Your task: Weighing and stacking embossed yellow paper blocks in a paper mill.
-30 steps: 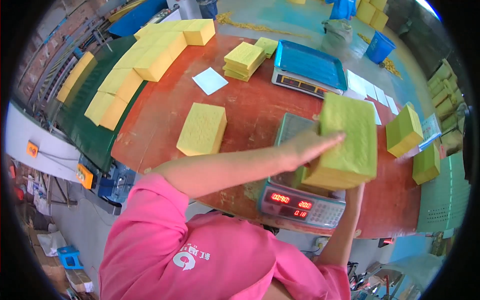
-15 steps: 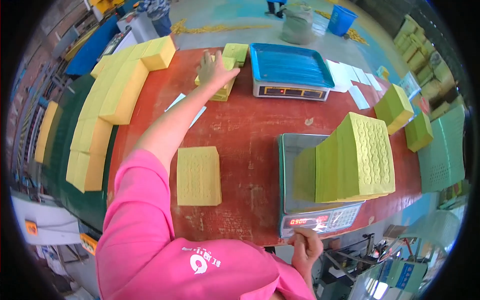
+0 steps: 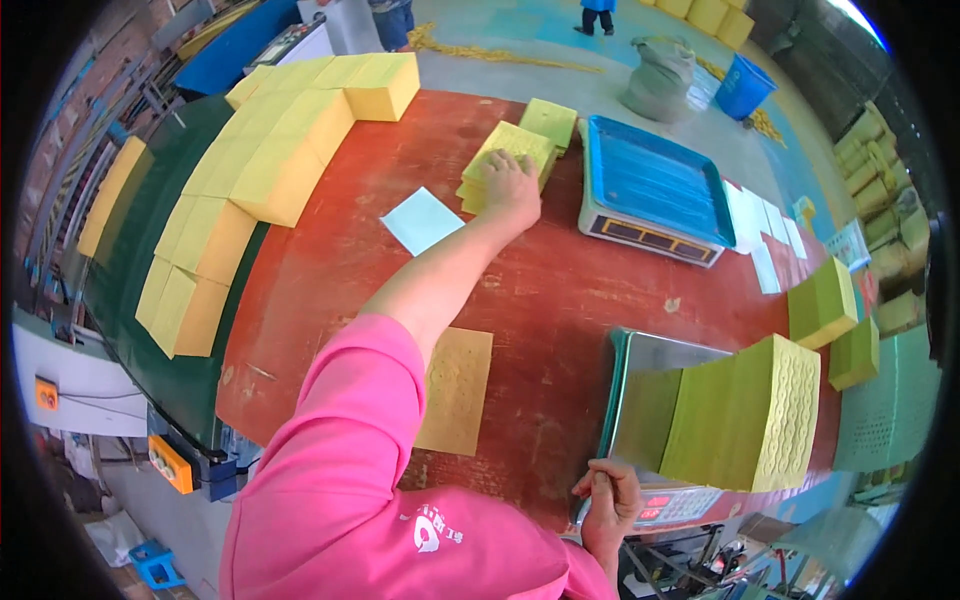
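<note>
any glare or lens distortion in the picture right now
Head view: the edge of the red table bows from the fisheye; head view: the near scale's red display looks washed out; head view: a blue-white streak flares at the upper right rim.

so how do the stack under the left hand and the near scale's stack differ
The low stack is short, the tall stack higher. The low stack sits on the table, the tall stack on the near scale. The left hand partly covers the low stack, not the tall stack. Both are yellow.
</note>
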### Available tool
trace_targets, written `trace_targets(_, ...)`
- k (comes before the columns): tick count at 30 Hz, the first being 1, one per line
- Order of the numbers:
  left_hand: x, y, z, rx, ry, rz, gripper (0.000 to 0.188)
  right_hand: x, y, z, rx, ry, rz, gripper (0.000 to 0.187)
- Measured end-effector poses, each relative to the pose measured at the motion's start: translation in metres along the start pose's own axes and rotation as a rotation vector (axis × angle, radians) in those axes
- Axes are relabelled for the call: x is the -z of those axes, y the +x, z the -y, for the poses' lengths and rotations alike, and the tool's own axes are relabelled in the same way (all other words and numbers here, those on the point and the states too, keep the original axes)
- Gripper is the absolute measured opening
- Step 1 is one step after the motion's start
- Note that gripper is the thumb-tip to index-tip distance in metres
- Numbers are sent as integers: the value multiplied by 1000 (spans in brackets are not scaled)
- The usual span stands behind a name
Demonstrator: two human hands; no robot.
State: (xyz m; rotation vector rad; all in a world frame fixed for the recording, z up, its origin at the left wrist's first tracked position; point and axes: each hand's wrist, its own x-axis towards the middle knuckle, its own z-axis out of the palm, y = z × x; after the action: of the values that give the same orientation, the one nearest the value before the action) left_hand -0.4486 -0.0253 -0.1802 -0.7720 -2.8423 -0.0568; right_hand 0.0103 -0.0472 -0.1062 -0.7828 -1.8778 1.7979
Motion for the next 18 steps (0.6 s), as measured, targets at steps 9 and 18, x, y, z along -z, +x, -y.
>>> trace_targets(9,11,27,28,-24,-215,126,53,-18,14,4,-66,-12,96,15)
trace_targets(18,48,28,61,-383,-63,332,77,-7,12,-1,-40,-3,86,15)
